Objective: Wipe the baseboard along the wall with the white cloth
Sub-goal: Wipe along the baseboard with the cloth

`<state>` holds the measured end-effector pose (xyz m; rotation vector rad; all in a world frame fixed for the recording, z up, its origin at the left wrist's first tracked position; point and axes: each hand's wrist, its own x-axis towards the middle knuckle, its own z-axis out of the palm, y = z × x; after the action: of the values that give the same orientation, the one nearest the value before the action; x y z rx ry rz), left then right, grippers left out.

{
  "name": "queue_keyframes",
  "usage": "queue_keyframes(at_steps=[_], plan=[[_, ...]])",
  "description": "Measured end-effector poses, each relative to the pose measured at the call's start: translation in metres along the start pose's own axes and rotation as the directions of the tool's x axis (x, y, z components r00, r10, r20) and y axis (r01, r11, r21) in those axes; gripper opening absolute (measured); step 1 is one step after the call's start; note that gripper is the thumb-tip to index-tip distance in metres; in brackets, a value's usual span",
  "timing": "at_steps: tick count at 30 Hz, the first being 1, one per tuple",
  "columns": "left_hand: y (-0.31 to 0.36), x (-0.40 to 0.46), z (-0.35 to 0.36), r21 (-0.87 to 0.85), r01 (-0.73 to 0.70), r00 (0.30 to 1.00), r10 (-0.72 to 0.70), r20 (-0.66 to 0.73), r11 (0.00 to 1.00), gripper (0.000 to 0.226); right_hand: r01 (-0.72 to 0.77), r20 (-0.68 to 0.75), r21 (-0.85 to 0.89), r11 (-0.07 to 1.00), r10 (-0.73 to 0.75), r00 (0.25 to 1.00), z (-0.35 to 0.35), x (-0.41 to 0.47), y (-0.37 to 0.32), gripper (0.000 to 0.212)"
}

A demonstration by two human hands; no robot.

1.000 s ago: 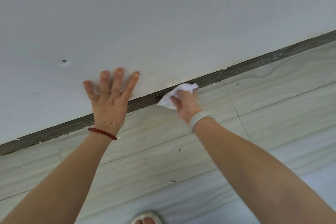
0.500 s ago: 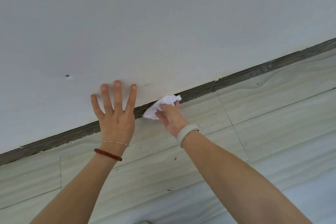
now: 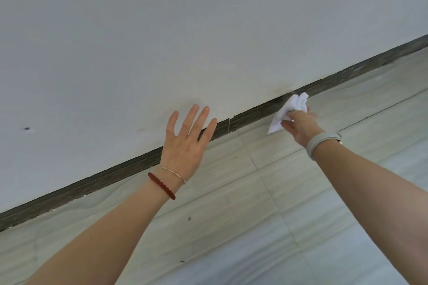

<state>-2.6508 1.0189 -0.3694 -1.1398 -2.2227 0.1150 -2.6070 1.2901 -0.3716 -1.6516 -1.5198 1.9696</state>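
Observation:
A dark wood-grain baseboard [image 3: 111, 178] runs diagonally from lower left to upper right where the white wall meets the floor. My right hand [image 3: 300, 124] grips a crumpled white cloth [image 3: 289, 109] and presses it against the baseboard at the right. My left hand [image 3: 187, 143] is spread flat with fingers apart, palm toward the wall, covering a stretch of baseboard. It wears a red bead bracelet and a thin chain; the right wrist has a grey band.
The white wall [image 3: 185, 30] fills the upper half, with a small dark hole [image 3: 27, 128] at the left. Pale tiled floor [image 3: 278, 203] with grout lines and a few dark specks lies below the baseboard.
My right hand has slid the cloth to the right along the baseboard, away from my left hand. The left hand has lifted and tilted slightly, and the view has shifted.

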Motion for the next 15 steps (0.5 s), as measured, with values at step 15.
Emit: queue_keyframes(at_steps=[15], plan=[[0.005, 0.102, 0.030, 0.344, -0.273, 0.960, 0.233, 0.154, 0.899, 0.084, -0.102, 0.421, 0.096, 0.990, 0.052, 0.905, 0.073, -0.024, 0.047, 0.037]])
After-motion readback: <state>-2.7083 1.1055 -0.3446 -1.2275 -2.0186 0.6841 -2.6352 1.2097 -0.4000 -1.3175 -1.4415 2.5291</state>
